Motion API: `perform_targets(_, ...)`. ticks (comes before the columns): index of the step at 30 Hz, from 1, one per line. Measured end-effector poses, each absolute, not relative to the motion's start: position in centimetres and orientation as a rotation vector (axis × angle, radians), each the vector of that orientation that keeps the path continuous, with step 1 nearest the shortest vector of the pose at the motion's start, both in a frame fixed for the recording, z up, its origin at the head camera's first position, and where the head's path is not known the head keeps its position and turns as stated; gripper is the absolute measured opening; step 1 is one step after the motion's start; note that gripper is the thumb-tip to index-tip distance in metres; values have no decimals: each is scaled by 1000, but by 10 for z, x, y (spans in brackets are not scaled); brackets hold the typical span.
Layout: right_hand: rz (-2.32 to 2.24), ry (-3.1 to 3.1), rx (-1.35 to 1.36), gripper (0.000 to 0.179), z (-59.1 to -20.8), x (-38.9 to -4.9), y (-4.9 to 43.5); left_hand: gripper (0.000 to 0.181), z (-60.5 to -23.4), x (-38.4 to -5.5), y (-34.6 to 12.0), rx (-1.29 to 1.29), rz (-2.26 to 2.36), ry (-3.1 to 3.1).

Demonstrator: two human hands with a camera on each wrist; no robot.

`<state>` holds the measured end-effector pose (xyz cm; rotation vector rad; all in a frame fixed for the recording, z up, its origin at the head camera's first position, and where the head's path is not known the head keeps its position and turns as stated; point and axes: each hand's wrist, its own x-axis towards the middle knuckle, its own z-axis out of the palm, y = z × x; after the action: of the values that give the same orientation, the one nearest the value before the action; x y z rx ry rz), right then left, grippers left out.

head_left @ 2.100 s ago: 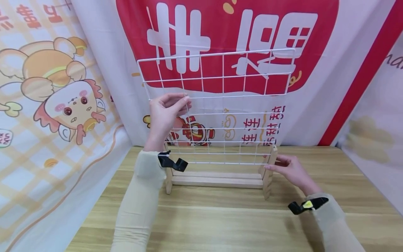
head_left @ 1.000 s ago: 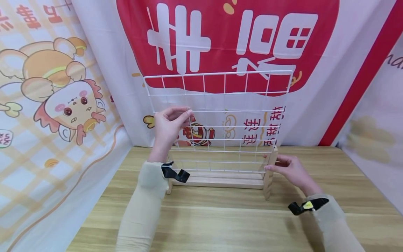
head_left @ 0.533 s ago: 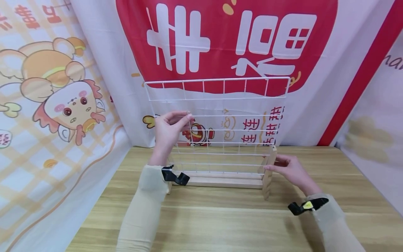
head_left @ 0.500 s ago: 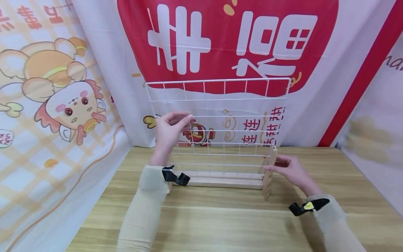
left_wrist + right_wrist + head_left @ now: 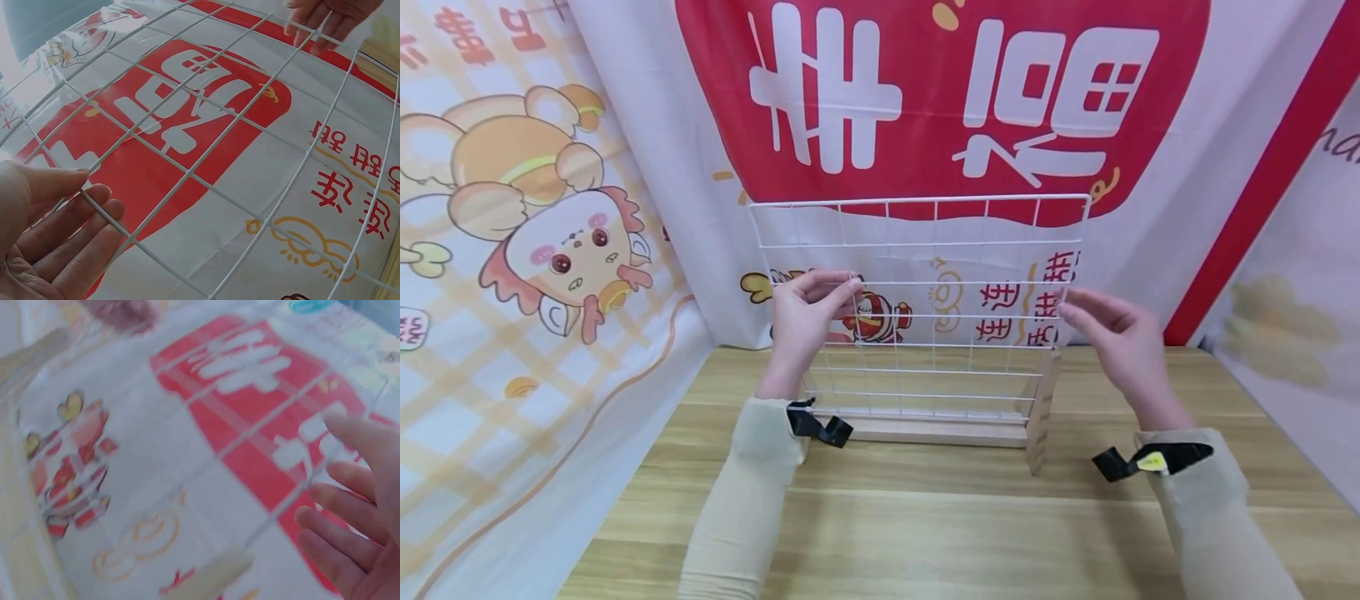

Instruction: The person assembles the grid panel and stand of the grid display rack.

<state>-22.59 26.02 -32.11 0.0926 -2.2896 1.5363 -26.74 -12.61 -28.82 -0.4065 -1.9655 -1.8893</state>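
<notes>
A white wire grid panel point(image 5: 919, 200) stands upright, its lower end between the uprights of a wooden stand point(image 5: 1040, 417). Thumb and fingers of my left hand point(image 5: 805, 321) pinch a wire near the panel's left side; the left wrist view shows that hand point(image 5: 62, 231) with the thumb pressing one wire against the fingers. Beside the panel's right edge is my right hand point(image 5: 1123, 337), fingers extended, fingertips close to the edge wire. In the blurred right wrist view, the thumb and fingers of the right hand point(image 5: 356, 506) are spread apart around the wire's line.
The stand's base bar point(image 5: 940, 433) rests on a wood-grain table point(image 5: 925, 525). Behind hangs a white cloth point(image 5: 895, 229) with red print. Another cloth point(image 5: 550, 375), with a cartoon animal, covers the left side.
My left hand has come down with the grid panel, lowering it in the stand. My right hand has left the right wooden upright and moved up to the panel's right edge.
</notes>
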Motion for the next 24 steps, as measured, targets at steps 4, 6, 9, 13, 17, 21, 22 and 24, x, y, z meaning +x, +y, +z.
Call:
perform_targets(4,1560,-2164,77,46,-303,-229,250,30,-290,-267,-127,-407,-1879,-1978)
perform_targets(6,1542,-2118,95,43,-299,-231,247,31,-291,-266,-128,-397,-1881,-1993)
perform_targets(9,1508,-2070,112,41,-298,-232,244,35,-292,-264,-129,-382,-1893,-2025)
perform_targets(13,1476,-2048,109,39,-300,-234,242,39,-292,-263,-132,-381,-1884,-2059)
perform_targets(17,1455,-2046,99,38,-301,-234,241,43,-294,-257,-142,-405,-1785,-2034)
perform_targets(21,1443,-2061,85,39,-302,-233,241,39,-299,-250,-157,-370,-1676,-1902)
perform_targets(22,1441,-2065,83,40,-302,-232,241,37,-299,-248,-162,-354,-1672,-1852)
perform_targets(24,1438,-2068,79,40,-302,-232,242,34,-300,-246,-170,-297,-1663,-1743)
